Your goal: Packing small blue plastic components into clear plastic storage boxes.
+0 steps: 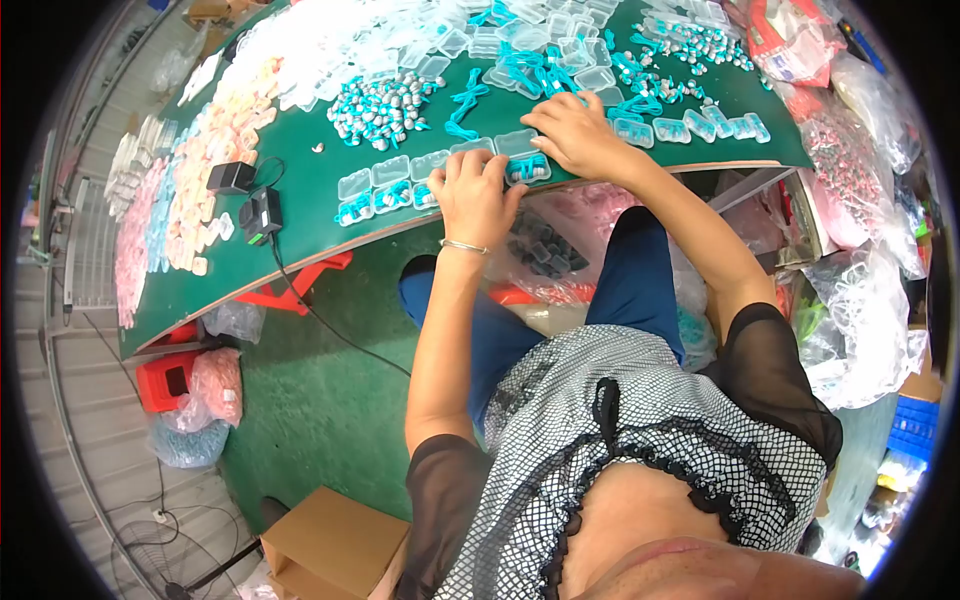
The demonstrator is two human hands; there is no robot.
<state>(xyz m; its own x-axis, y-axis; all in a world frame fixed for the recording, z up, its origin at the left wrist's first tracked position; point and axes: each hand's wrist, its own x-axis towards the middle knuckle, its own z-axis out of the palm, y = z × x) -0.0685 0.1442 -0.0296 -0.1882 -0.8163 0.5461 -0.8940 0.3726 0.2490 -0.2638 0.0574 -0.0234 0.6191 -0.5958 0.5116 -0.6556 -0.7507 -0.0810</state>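
Clear glossy plastic cases [400, 170], matt green felt-like tabletop [300, 150], thin shiny metal bangle [464, 246], brown cardboard box [335, 545]

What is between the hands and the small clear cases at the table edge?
Nothing visible. The left hand rests directly on the row of clear cases at the near edge of the green table, and the right hand lies on a case just behind. Whether the fingers grip anything cannot be told.

Bare green table [300, 160] lies open left of my left hand [475, 200], up to 2 black adapters [245, 195]. Ahead, an earbud heap [385, 105], teal cords [530, 65] and clear cases [400, 170] crowd every path; my right hand [575, 135] sits among them.
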